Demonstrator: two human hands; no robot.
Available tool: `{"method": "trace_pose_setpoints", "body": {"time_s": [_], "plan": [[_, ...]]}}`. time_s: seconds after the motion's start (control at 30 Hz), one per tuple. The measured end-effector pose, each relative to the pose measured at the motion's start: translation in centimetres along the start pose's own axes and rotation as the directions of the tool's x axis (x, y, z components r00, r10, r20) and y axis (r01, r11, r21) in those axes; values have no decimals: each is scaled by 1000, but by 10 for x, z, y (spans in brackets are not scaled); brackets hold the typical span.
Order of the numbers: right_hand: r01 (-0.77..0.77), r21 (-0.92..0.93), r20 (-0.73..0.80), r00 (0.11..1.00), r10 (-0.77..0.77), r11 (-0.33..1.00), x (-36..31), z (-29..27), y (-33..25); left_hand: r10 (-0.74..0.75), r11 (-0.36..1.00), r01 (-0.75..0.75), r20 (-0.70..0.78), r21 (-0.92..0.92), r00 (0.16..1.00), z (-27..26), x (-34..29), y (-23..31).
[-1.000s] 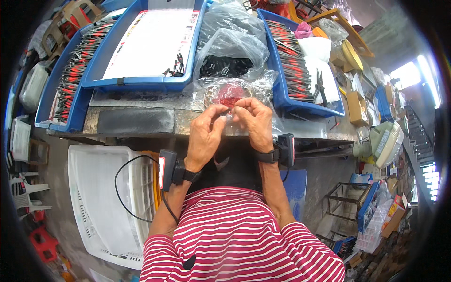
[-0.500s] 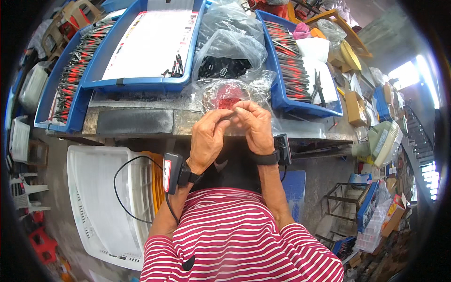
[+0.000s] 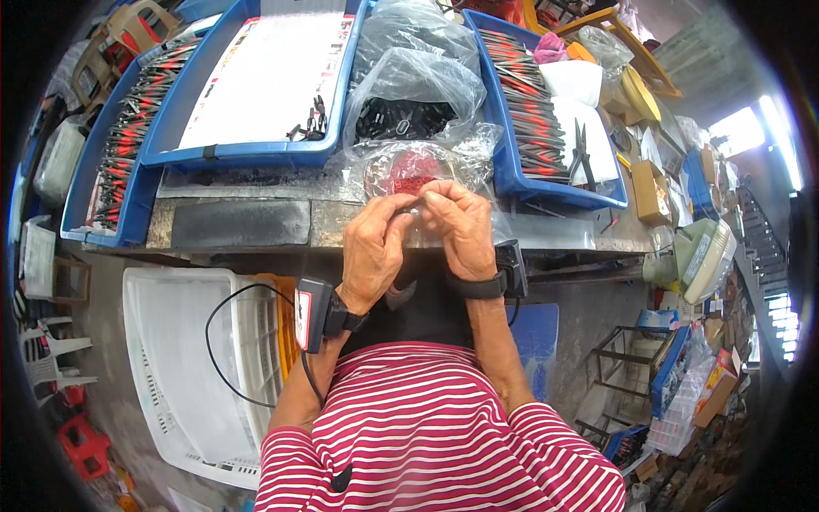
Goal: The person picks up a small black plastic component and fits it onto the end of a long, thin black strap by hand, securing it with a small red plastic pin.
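Both hands meet in front of me over the near edge of the workbench (image 3: 247,188). My left hand (image 3: 375,247) and my right hand (image 3: 461,226) are closed in pinches, fingertips almost touching. Whatever sits between the fingers is too small or hidden to make out. Right behind the fingertips rests a clear plastic bag (image 3: 414,166) with small red pieces. Farther back, an open clear bag (image 3: 418,72) holds small black parts (image 3: 405,118).
Blue trays with black-and-red slender tools (image 3: 141,128) (image 3: 525,107) stand left and right. Another blue tray (image 3: 247,154) holds white sheets and small black pieces. Pliers (image 3: 582,154) lie in the right tray. White plastic crates (image 3: 183,358) are below on the left.
The view has shifted slightly. My hands stay together in the same pinching pose, with only small finger movement.
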State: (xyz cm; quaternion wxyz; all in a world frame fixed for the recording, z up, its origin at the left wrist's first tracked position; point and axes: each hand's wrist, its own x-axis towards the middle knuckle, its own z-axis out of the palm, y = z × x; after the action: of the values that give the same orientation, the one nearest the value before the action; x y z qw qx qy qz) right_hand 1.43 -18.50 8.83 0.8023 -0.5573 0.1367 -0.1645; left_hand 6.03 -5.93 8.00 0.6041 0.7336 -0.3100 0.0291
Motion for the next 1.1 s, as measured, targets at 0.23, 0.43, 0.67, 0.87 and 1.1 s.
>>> {"method": "trace_pose_setpoints", "body": {"time_s": [0.23, 0.43, 0.67, 0.87, 1.1], "plan": [[148, -53, -48, 987, -151, 988, -3, 5, 3, 46, 999, -45, -61, 11, 997, 7, 0, 4], [228, -43, -74, 970, -231, 973, -2, 11, -6, 38, 999, -39, -87, -9, 995, 11, 7, 13], [403, -60, -82, 910, -407, 913, 6, 13, -4, 14, 994, -24, -100, -102, 995, 17, 16, 14], [523, -239, -46, 836, -547, 818, 8, 15, -3, 13, 976, -34, -100, -217, 995, 22, 18, 12], [574, -490, -90, 715, -694, 656, 6, 19, 0, -168, 836, 139, -6, -530, 986, 30, 15, 11]]}}
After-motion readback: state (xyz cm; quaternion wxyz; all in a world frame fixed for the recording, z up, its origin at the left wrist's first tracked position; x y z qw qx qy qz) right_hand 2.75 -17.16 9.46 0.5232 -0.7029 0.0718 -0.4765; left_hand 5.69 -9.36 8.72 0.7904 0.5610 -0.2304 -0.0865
